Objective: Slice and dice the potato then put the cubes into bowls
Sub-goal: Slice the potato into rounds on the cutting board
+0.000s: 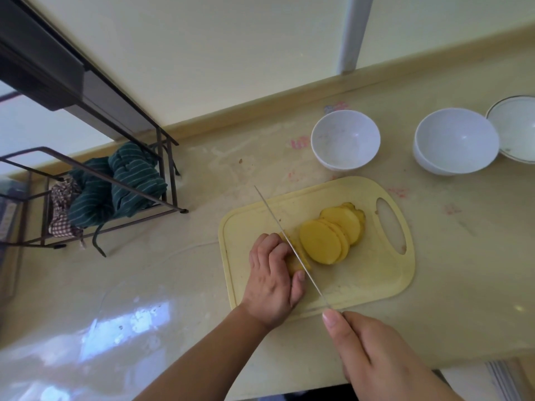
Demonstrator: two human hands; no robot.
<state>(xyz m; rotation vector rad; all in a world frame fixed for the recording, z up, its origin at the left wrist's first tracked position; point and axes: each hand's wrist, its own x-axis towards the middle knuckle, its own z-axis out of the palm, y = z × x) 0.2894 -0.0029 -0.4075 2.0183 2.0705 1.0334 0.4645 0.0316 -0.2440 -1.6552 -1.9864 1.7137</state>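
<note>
the left hand (273,280) curls over the uncut end of the potato (295,263) on the yellow cutting board (373,285). the right hand (373,351) grips the knife (289,244), blade against that end. cut slices (333,235) lean beside it; two white bowls (345,140) stand behind the board.

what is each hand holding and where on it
The left hand grips the uncut end of the potato on the cutting board. The right hand holds the knife by its handle, hidden inside the fist.
</note>
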